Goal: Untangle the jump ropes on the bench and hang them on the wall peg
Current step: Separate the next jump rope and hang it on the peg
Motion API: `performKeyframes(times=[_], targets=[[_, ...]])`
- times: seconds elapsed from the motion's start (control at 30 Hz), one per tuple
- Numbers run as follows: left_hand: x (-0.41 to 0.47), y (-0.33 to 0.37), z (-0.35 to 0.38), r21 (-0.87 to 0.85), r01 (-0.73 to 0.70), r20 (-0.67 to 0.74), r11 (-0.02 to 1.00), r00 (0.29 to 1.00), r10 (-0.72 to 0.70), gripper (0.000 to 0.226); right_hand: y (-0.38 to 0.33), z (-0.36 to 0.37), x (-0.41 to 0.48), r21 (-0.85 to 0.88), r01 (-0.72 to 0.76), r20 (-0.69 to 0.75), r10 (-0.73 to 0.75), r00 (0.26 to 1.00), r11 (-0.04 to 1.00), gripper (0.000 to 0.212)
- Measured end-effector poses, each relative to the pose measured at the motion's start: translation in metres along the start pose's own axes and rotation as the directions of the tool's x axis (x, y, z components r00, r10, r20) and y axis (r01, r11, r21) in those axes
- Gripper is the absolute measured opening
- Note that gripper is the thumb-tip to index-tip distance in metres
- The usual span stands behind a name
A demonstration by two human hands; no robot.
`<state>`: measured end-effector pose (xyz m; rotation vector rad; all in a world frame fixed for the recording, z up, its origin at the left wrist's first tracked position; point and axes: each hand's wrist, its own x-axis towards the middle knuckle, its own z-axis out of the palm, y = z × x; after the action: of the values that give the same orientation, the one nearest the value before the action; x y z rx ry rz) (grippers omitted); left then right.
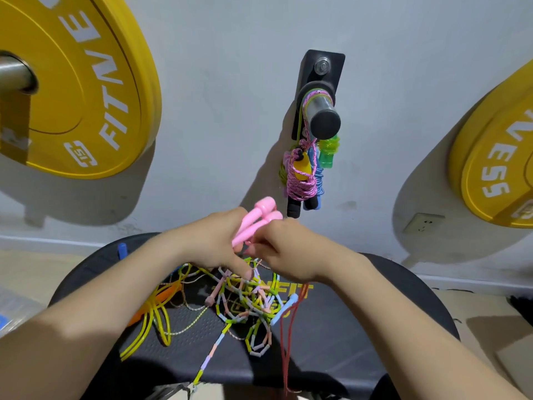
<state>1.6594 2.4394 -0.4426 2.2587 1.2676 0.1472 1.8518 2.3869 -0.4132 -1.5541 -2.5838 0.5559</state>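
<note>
Wall peg [321, 111] holds bundled ropes [300, 180]; below it, left hand [213, 241] grips pink handles [259, 217], right hand [288, 249] pinches at their base, tangle [248, 307] on worktop [346, 327] not yet sorted.

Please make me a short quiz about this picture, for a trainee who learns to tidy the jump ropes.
1. True or false: the wall peg already carries bundled ropes.
2. What does the left hand grip? A pink handles, B blue handle, C orange handle.
3. Fill in: the tangled ropes lie on the black ____.
Key: 1 true; 2 A; 3 bench.
</note>
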Motion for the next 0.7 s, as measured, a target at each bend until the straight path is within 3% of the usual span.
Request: performKeyframes(times=[0.17, 0.27, 0.37, 0.43, 0.5, 0.6, 0.7], targets=[[0.002, 0.007, 0.008, 0.094, -0.165, 0.069, 0.982, 0.985, 0.159, 0.012, -0.001, -0.008, 0.000, 0.130, 0.076, -0.057, -0.069, 0.996, 0.989, 0.035], [-0.001, 0.010, 0.006, 0.078, -0.193, 0.170, 0.978, 0.969, 0.177, 0.013, 0.012, -0.012, -0.003, 0.152, 0.016, -0.151, 0.007, 0.989, 0.988, 0.022], [-0.005, 0.012, -0.001, -0.065, -0.215, 0.300, 0.974, 0.927, 0.225, 0.024, 0.033, -0.019, -0.005, 0.137, -0.128, -0.267, 0.161, 0.950, 0.982, 0.051], [-0.008, 0.016, -0.006, -0.179, -0.225, 0.334, 0.958, 0.902, 0.274, 0.030, 0.044, -0.021, -0.007, 0.248, -0.172, -0.221, 0.229, 0.948, 0.953, 0.058], [-0.009, 0.021, -0.009, -0.287, -0.249, 0.314, 0.925, 0.888, 0.337, 0.028, 0.057, -0.021, -0.007, 0.533, -0.140, -0.082, 0.216, 0.973, 0.835, 0.043], [-0.013, 0.023, -0.014, -0.483, -0.278, 0.221, 0.831, 0.879, 0.422, 0.018, 0.071, -0.024, -0.009, 0.856, -0.036, -0.034, 0.126, 0.991, 0.516, 0.004], [-0.014, 0.022, -0.021, -0.626, -0.244, 0.081, 0.741, 0.924, 0.374, 0.016, 0.078, -0.019, -0.009, 0.913, -0.008, -0.044, 0.118, 0.992, 0.408, 0.025]])
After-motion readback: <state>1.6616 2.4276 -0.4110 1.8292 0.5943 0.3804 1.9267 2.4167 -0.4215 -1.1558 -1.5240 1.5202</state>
